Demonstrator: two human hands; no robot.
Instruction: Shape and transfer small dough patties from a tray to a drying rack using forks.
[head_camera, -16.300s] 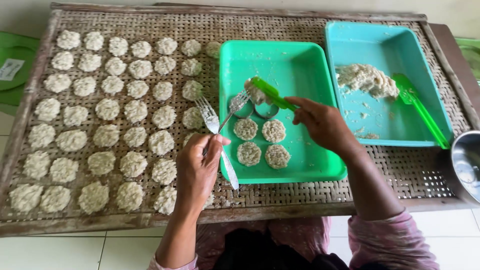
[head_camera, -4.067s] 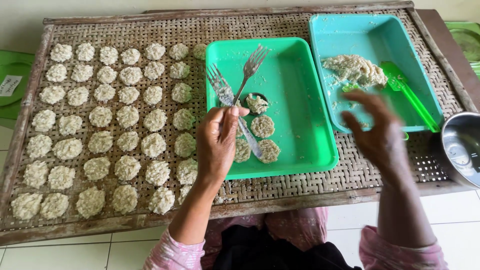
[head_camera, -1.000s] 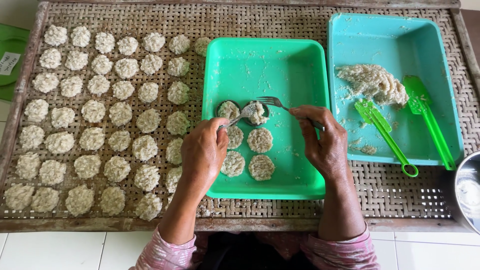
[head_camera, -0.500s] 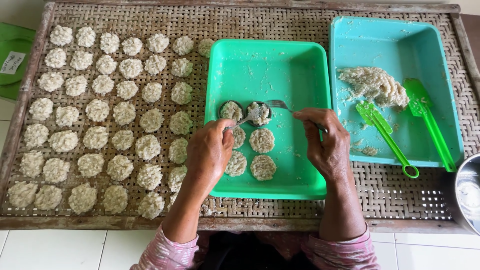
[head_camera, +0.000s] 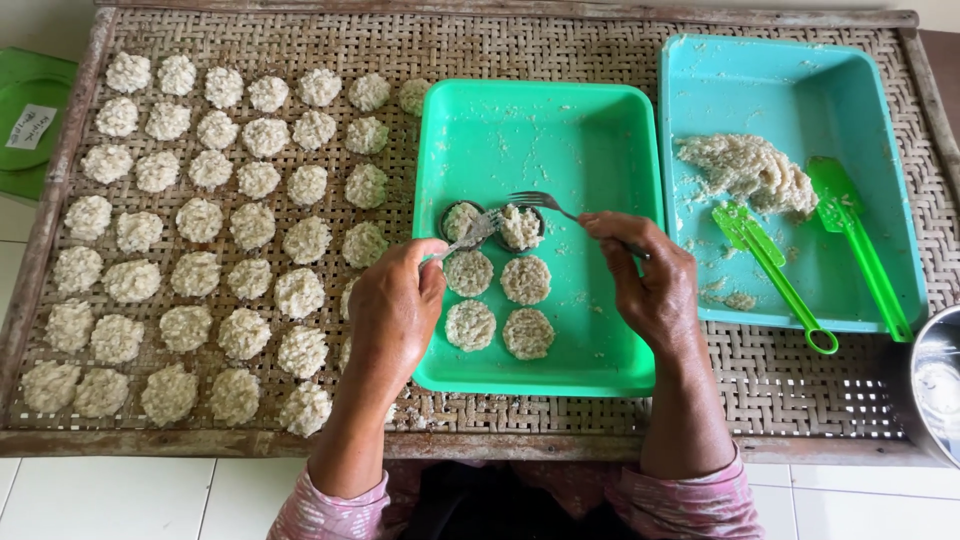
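Right fork (head_camera: 540, 201) shifted onto right mould (head_camera: 521, 226), left hand (head_camera: 395, 310) and right hand (head_camera: 650, 285) grips clamped on forks.

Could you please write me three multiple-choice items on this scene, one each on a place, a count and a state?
1. Where does the loose heap of mixture lie?
A. in the blue tray
B. on the woven mat
C. in the green tray

2. How many flat patties without a ring mould lie in the green tray?
A. two
B. four
C. seven

3. What is the right hand doing?
A. resting empty on the mat
B. holding a fork over a filled ring mould
C. gripping a green spatula

Answers: 1 A, the heap sits in the blue tray beside the spatulas. 2 B, two rows of two lie below the moulds. 3 B, its fingers grip the fork handle, tines at the mould.
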